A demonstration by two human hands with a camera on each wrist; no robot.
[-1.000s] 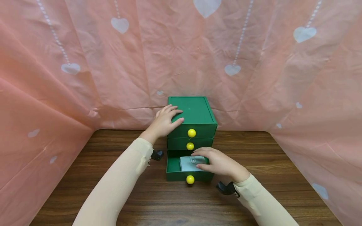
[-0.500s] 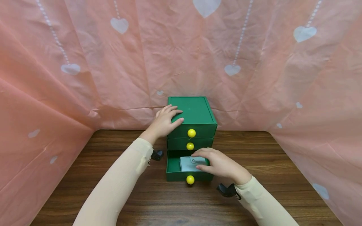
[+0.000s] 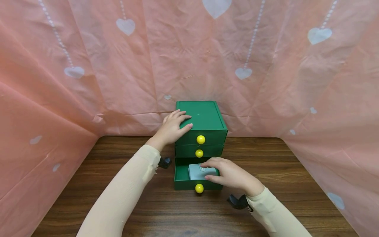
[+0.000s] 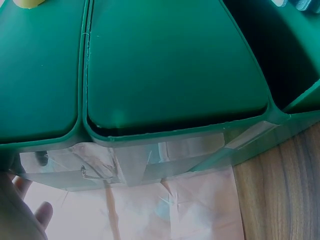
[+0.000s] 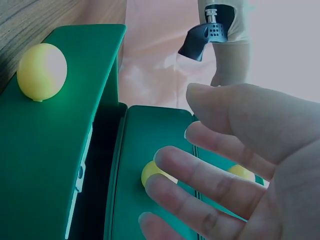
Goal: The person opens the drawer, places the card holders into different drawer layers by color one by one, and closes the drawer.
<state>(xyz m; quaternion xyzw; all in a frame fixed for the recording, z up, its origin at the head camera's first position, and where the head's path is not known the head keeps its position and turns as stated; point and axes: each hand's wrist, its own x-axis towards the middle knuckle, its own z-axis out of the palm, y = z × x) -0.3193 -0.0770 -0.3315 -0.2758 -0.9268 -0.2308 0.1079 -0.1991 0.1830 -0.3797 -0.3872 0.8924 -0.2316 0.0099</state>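
A green three-drawer cabinet stands on the table, its bottom drawer pulled out. Inside that drawer lies a pale blue booklet-like case with a snap-button strap; the right hand covers part of it. My left hand rests on the cabinet's top left edge with fingers spread. Over the drawer's right side is my right hand, its thumb and fingers apart above the case. In the right wrist view, the right hand's fingers look loosely extended and grip nothing. Only the edge of the case shows there.
Yellow round knobs sit on the drawer fronts, such as the lowest knob. The upper two drawers are closed. A brown wood-grain table lies beneath, and a pink curtain with white hearts hangs behind and at both sides.
My right hand has dipped slightly, bringing its fingertips lower over the snap of the case. The left hand, cabinet and case look unmoved.
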